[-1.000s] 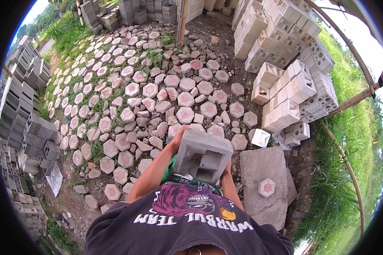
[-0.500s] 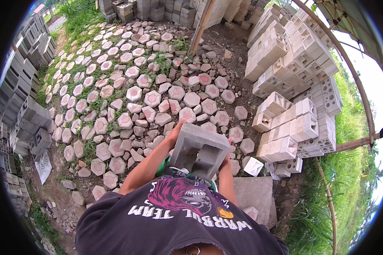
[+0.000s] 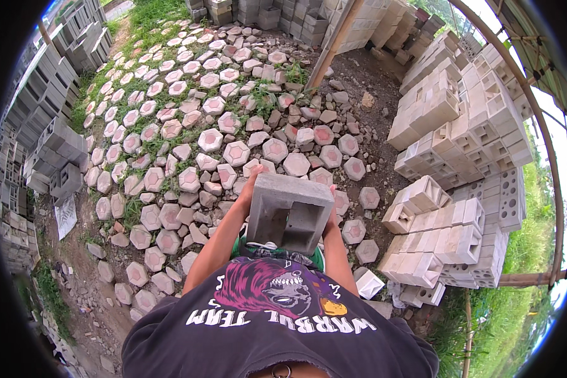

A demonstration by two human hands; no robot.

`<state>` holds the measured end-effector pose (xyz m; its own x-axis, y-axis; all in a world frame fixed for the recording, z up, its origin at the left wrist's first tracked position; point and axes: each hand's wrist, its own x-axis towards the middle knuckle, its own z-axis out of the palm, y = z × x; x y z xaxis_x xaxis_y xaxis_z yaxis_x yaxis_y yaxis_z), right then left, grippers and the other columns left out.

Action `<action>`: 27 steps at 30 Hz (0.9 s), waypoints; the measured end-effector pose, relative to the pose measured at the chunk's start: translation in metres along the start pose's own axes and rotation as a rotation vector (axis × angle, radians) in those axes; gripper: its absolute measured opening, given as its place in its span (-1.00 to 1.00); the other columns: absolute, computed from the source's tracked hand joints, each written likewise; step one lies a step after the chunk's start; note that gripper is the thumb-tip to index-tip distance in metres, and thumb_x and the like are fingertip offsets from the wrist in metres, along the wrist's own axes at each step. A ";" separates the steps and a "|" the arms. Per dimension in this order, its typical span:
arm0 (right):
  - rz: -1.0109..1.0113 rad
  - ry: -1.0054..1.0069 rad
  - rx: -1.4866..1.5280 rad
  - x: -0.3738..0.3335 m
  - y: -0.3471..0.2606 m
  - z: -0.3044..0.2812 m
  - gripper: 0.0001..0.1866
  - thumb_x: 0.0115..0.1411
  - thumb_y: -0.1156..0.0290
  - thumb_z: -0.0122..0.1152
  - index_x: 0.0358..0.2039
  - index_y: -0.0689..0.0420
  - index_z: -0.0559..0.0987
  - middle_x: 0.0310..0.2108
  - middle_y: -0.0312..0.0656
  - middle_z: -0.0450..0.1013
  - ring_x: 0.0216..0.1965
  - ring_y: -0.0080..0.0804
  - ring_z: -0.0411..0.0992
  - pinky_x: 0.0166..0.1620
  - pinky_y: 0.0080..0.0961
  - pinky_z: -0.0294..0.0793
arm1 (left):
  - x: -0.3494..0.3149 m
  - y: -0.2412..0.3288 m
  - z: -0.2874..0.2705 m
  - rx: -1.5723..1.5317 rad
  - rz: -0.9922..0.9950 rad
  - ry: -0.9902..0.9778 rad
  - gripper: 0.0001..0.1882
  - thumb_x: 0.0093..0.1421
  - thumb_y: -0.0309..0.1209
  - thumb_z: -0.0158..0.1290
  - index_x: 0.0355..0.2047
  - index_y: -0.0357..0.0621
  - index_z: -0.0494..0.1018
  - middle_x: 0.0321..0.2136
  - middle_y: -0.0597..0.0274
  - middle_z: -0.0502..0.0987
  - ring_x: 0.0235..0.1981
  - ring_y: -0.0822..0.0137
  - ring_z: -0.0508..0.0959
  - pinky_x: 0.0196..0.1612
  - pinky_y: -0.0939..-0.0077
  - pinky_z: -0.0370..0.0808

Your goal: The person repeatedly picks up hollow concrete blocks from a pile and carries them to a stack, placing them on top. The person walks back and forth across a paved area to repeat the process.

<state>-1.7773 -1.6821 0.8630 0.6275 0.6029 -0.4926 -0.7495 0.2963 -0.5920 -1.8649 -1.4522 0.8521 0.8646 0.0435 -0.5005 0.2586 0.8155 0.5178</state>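
From where I stand, the person has a rough grey hollow concrete block [image 3: 283, 189] at the middle of the frame, held in front of the body just above the dark T-shirt [image 3: 264, 340]. The left hand [image 3: 250, 184] lies along the block's left side, fingertips reaching its upper corner; the right hand [image 3: 331, 213] is pressed to the right side. The grip is two-handed, with the block clasped between the palms; the far fingers are partly hidden behind it. Its walls are thick and grainy, square at the edges, around a shadowed, stepped hollow.

Below it, a bit of green shorts [image 3: 238, 247] shows. Beyond, from the centre to the upper left, hexagonal paving stones [image 3: 236, 153] lie scattered, pale with reddish centres, among jagged rubble [image 3: 206, 199] and tufts of weed. A wooden post [image 3: 335, 45] leans across the upper centre.

At the right, cream-coloured hollow blocks [image 3: 416, 249] are piled with square mouths showing, next to grey slabs pierced with round holes [image 3: 513, 196]. A white block [image 3: 369, 283] with a faceted, sunken face lies at lower right, near the right forearm. Grey block stacks [image 3: 55, 148] line the left edge, a crumpled white sheet [image 3: 65, 218] beneath them.
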 end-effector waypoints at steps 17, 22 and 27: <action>0.275 -0.127 -0.306 0.150 -0.094 0.010 -0.21 0.20 -0.31 -0.25 0.08 0.17 0.40 0.01 -0.16 0.40 -0.02 -0.33 0.36 0.04 -0.46 0.30 | 0.049 0.037 0.030 -0.205 0.225 0.261 -0.10 0.07 0.33 -0.17 0.09 -0.27 0.28 0.03 -0.01 0.39 -0.06 0.12 0.45 0.04 0.28 0.36; 0.278 -0.106 -0.254 0.183 -0.114 0.019 -0.31 0.25 -0.21 -0.20 0.03 0.18 0.42 -0.04 -0.19 0.43 -0.07 -0.36 0.39 0.01 -0.45 0.36 | 0.078 0.065 0.046 -0.145 0.294 0.443 -0.24 0.13 0.24 -0.16 -0.05 -0.26 0.39 -0.12 0.02 0.49 -0.19 0.16 0.51 -0.06 0.29 0.42; 0.236 -0.021 -0.210 0.216 -0.144 0.036 -0.28 0.21 -0.26 -0.18 0.04 0.14 0.43 -0.05 -0.18 0.43 -0.10 -0.35 0.40 -0.05 -0.43 0.39 | 0.144 0.113 0.039 -0.162 0.188 0.306 -0.30 0.15 0.21 -0.16 -0.10 -0.23 0.43 -0.19 0.05 0.53 -0.22 0.19 0.52 -0.11 0.34 0.44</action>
<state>-1.5412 -1.5680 0.8649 0.4353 0.6524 -0.6204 -0.8127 -0.0118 -0.5826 -1.6944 -1.3764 0.8652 0.7159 0.3506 -0.6039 0.0161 0.8563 0.5162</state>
